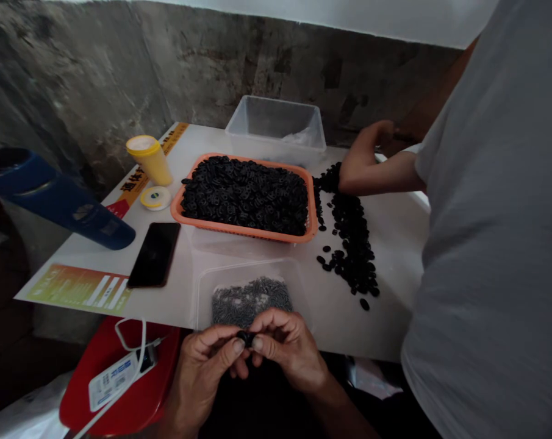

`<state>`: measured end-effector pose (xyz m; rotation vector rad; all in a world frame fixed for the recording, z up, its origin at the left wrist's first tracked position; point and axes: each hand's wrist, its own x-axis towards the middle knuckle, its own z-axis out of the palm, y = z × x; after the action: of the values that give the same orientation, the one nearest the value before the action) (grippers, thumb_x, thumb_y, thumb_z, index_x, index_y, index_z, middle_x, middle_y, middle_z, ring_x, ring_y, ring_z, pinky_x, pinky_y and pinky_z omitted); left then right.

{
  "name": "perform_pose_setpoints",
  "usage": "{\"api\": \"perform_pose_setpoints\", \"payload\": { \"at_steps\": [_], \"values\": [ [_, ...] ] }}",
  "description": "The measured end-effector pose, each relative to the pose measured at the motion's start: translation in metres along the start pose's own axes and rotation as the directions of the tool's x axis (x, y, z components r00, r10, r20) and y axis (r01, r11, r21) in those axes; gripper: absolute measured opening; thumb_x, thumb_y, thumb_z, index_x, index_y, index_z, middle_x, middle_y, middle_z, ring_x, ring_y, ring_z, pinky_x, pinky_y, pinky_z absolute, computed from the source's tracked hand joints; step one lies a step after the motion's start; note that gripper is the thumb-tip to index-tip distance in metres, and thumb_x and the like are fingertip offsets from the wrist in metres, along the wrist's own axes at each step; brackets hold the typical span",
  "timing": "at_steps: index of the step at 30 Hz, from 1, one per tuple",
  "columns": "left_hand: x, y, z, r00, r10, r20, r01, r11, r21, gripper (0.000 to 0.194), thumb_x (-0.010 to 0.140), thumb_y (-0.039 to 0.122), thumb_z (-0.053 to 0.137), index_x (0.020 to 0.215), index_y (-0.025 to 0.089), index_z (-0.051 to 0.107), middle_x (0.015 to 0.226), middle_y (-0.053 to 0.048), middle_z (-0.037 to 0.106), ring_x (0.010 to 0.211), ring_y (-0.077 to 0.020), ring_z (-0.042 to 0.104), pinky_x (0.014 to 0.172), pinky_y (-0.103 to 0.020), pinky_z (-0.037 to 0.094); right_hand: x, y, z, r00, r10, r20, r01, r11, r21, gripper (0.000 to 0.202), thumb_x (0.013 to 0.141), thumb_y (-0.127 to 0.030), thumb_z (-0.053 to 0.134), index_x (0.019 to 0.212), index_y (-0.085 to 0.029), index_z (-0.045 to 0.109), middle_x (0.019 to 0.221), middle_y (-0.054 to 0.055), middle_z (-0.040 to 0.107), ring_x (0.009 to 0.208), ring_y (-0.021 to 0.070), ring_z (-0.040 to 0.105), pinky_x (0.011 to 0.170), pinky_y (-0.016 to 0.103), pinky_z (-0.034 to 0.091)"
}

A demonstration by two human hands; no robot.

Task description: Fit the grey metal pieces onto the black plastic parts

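Observation:
Between the fingertips of both my hands, at the table's front edge, is a small black piece (246, 338). My left hand (207, 361) pinches it from the left, and my right hand (290, 350) pinches it from the right. Just beyond them stands a clear tray (203, 286) with many small grey metal pins (252, 300). Farther back, an orange basket (243, 232) is heaped with black oval pieces (248, 194). More black pieces (351, 244) lie loose on the table to the right of the basket.
An empty-looking clear bin (276, 122) stands behind the basket. At left are a blue bottle (69, 204), yellow container (152, 161), its lid (155, 197) and a phone (155, 255). A red stool (120, 378) holds a cable. Another person (495, 231) leans in at right.

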<state>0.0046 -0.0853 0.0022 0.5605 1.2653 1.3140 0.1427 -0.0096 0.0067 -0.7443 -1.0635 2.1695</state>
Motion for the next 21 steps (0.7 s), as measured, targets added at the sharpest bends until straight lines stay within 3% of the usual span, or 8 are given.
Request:
{"api": "perform_pose_setpoints", "payload": {
  "at_steps": [4, 12, 16, 21],
  "values": [
    [-0.001, 0.000, -0.002, 0.999, -0.009, 0.044, 0.009, 1.000, -0.012, 0.013, 0.077, 0.029, 0.070, 0.082, 0.019, 0.075, 0.056, 0.000, 0.068, 0.044, -0.0081, 0.059, 0.046, -0.017, 0.045, 0.003, 0.004, -0.003, 0.997, 0.052, 0.066, -0.057, 0.995, 0.086, 0.024, 0.070, -0.026, 0.079, 0.076, -0.011, 0.061, 0.063, 0.003, 0.070, 0.047, 0.0065, 0.061, 0.047, 0.014, 0.045],
    [-0.004, 0.002, -0.007, 0.991, 0.081, 0.107, -0.086, 0.995, 0.044, 0.015, 0.081, 0.031, 0.065, 0.079, 0.020, 0.076, 0.050, 0.001, 0.066, 0.040, -0.0081, 0.058, 0.044, -0.017, 0.045, 0.006, 0.004, 0.001, 0.986, 0.108, 0.126, -0.124, 0.983, 0.133, 0.028, 0.067, -0.023, 0.080, 0.073, -0.012, 0.055, 0.061, 0.003, 0.070, 0.044, 0.0083, 0.062, 0.041, 0.013, 0.045],
    [-0.006, 0.009, -0.013, 0.976, 0.148, 0.158, -0.176, 0.967, 0.185, 0.017, 0.084, 0.028, 0.061, 0.085, 0.021, 0.076, 0.049, 0.001, 0.065, 0.043, -0.0085, 0.058, 0.047, -0.018, 0.047, 0.007, 0.006, 0.003, 0.989, 0.091, 0.114, -0.100, 0.992, 0.081, 0.026, 0.067, -0.024, 0.080, 0.071, -0.012, 0.057, 0.057, 0.001, 0.067, 0.042, 0.0076, 0.061, 0.041, 0.013, 0.045],
    [-0.005, 0.012, -0.019, 0.986, 0.128, 0.108, -0.152, 0.955, 0.255, 0.017, 0.083, 0.029, 0.062, 0.091, 0.020, 0.075, 0.054, 0.001, 0.066, 0.044, -0.0089, 0.060, 0.046, -0.018, 0.047, 0.001, 0.003, 0.015, 1.000, -0.015, 0.027, 0.017, 0.997, -0.076, 0.018, 0.074, -0.025, 0.075, 0.075, -0.011, 0.063, 0.061, 0.001, 0.067, 0.047, 0.0052, 0.060, 0.047, 0.012, 0.046]
  ]
}}
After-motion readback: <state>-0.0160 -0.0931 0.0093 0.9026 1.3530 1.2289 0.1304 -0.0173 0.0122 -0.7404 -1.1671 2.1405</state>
